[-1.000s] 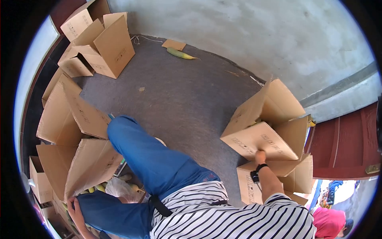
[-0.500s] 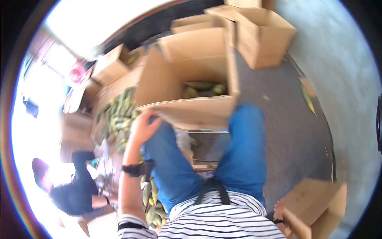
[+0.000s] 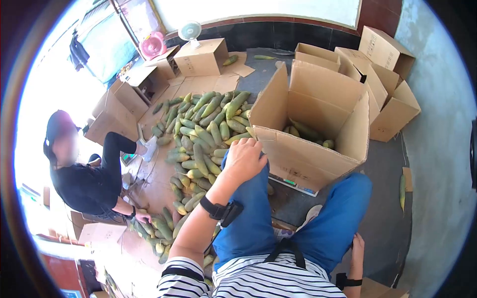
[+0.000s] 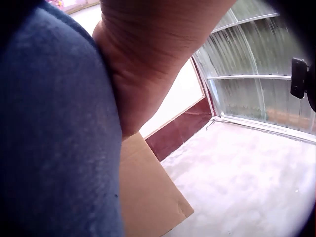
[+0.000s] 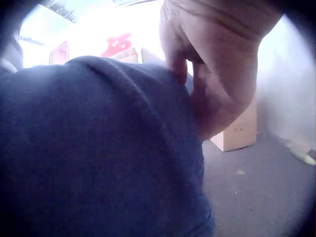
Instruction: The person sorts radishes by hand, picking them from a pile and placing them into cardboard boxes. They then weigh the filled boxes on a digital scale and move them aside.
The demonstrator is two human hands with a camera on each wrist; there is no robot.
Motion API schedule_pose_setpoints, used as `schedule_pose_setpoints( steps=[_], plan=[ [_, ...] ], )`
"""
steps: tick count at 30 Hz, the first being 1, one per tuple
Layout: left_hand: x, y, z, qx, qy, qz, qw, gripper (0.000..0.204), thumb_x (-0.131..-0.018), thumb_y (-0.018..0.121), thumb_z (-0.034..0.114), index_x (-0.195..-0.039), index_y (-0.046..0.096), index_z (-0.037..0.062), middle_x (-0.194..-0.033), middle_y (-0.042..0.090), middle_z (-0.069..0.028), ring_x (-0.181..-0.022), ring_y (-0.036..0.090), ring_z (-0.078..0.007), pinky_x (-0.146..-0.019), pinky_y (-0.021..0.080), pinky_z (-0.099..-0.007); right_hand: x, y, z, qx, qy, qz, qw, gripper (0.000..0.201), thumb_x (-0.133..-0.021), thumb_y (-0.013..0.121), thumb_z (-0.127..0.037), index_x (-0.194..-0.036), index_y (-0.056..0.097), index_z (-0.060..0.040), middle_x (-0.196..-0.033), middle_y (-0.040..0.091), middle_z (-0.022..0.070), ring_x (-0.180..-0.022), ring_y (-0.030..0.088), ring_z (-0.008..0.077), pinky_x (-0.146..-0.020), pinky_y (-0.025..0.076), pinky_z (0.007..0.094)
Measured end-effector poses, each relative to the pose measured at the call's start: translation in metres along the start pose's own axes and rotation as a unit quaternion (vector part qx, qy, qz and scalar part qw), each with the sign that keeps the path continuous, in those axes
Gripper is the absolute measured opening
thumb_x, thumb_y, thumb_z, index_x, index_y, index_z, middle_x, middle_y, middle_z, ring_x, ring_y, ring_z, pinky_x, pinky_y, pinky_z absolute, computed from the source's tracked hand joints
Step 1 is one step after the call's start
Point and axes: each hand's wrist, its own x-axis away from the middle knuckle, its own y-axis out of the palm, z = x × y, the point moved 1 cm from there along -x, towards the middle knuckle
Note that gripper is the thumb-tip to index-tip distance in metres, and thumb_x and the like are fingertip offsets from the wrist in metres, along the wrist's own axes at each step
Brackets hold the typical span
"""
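My left hand (image 3: pixel 243 160) rests on my left knee in blue trousers, fingers relaxed, close to the near wall of a tall open carton (image 3: pixel 308 154). Inside that carton lie several green gourd-like vegetables (image 3: pixel 304 130), and a scale edge (image 3: pixel 293 186) shows beneath it. My right hand (image 3: pixel 357 246) touches the trousers at my right thigh, holding no object that shows. In the left wrist view the left hand (image 4: pixel 143 74) lies against the blue cloth; in the right wrist view the right hand (image 5: pixel 217 74) touches it with bent fingers.
A large heap of green vegetables (image 3: pixel 198 141) covers the floor on the left, where a person in black (image 3: pixel 84 181) sits reaching to it. Open cartons (image 3: pixel 392 107) stand at the back right. A fan (image 3: pixel 190 32) stands on another box. One vegetable (image 3: pixel 402 193) lies by the right wall.
The head view has swung left, bringing in the heap and the seated person. My right hand has left the carton on the right and come to my thigh; my left hand stays on the knee.
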Motion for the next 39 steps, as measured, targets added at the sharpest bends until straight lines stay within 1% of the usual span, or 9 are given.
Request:
schedule_pose_setpoints(
  steps=[2,4,7,15,21,26,29,37,39],
  plan=[
    [0.002,-0.001,-0.002,0.013,0.006,-0.003,1.000,0.029,-0.083,0.065,0.031,-0.093,0.064,0.0041,-0.095,0.063,-0.0133,-0.101,0.058,-0.0312,-0.089,0.044,-0.0429,0.000,0.003,-0.020,0.066,-0.049,0.003,0.997,0.036,-0.095,0.050,-0.020,-0.119,0.058,0.0054,-0.102,0.063,0.0099,-0.093,0.058,0.0167,-0.081,0.044,0.0282],
    [0.004,-0.001,-0.006,0.024,0.006,0.009,1.000,0.028,-0.082,0.066,0.031,-0.093,0.064,0.0047,-0.095,0.063,-0.0123,-0.100,0.058,-0.0303,-0.088,0.044,-0.0423,0.017,0.022,-0.044,0.100,-0.201,0.125,0.966,0.031,-0.092,0.050,-0.008,-0.118,0.057,0.0078,-0.107,0.061,0.0106,-0.098,0.058,0.0182,-0.085,0.046,0.0306],
    [0.003,0.001,-0.008,0.037,0.024,0.023,0.999,0.028,-0.082,0.067,0.031,-0.093,0.064,0.0057,-0.093,0.063,-0.0111,-0.098,0.058,-0.0295,-0.087,0.044,-0.0420,0.026,0.032,-0.062,0.167,-0.272,0.165,0.933,0.031,-0.090,0.050,-0.003,-0.119,0.057,0.0053,-0.109,0.060,0.0127,-0.098,0.060,0.0217,-0.088,0.047,0.0333],
    [0.005,0.009,-0.004,0.057,0.019,0.070,0.996,0.026,-0.079,0.070,0.031,-0.088,0.062,0.0071,-0.089,0.062,-0.0091,-0.095,0.058,-0.0285,-0.083,0.044,-0.0417,0.033,0.041,-0.094,0.293,-0.249,0.163,0.909,0.035,-0.090,0.051,-0.005,-0.124,0.056,0.0024,-0.120,0.057,0.0169,-0.103,0.060,0.0276,-0.088,0.048,0.0358],
    [0.004,0.005,-0.004,0.073,0.004,0.056,0.996,0.027,-0.079,0.069,0.031,-0.088,0.062,0.0070,-0.089,0.063,-0.0090,-0.094,0.058,-0.0283,-0.083,0.044,-0.0416,0.023,0.064,-0.178,0.314,-0.394,0.126,0.855,0.038,-0.092,0.053,-0.010,-0.129,0.053,0.0014,-0.134,0.050,0.0185,-0.120,0.053,0.0318,-0.097,0.045,0.0380],
    [0.001,0.011,-0.006,0.061,0.000,0.057,0.996,0.026,-0.079,0.068,0.032,-0.089,0.064,0.0080,-0.089,0.063,-0.0086,-0.095,0.059,-0.0278,-0.084,0.044,-0.0414,-0.010,0.102,-0.255,0.399,-0.512,0.141,0.747,0.047,-0.086,0.067,-0.015,-0.130,0.054,-0.0037,-0.138,0.047,0.0226,-0.122,0.050,0.0382,-0.104,0.041,0.0443],
    [0.003,0.010,-0.006,0.070,-0.003,0.063,0.996,0.025,-0.079,0.068,0.032,-0.090,0.064,0.0087,-0.089,0.063,-0.0083,-0.095,0.059,-0.0277,-0.085,0.045,-0.0415,-0.044,0.111,-0.271,0.508,-0.506,0.103,0.689,0.046,-0.082,0.071,-0.019,-0.125,0.059,-0.0051,-0.139,0.046,0.0236,-0.122,0.050,0.0389,-0.103,0.042,0.0458],
    [0.004,0.007,-0.015,0.089,-0.031,0.056,0.994,0.022,-0.079,0.066,0.029,-0.089,0.066,0.0092,-0.091,0.065,-0.0089,-0.097,0.060,-0.0288,-0.086,0.045,-0.0429,-0.088,0.100,-0.289,0.554,-0.421,0.033,0.718,0.033,-0.085,0.068,-0.025,-0.110,0.067,-0.0050,-0.134,0.051,0.0248,-0.120,0.053,0.0388,-0.100,0.045,0.0434],
    [0.003,0.006,-0.016,0.081,-0.032,0.058,0.995,0.022,-0.080,0.065,0.030,-0.089,0.067,0.0095,-0.091,0.065,-0.0093,-0.097,0.060,-0.0291,-0.086,0.045,-0.0432,-0.087,0.092,-0.297,0.576,-0.422,-0.053,0.698,0.032,-0.087,0.066,-0.029,-0.109,0.068,-0.0051,-0.133,0.052,0.0235,-0.116,0.056,0.0371,-0.098,0.046,0.0426]
  ],
)
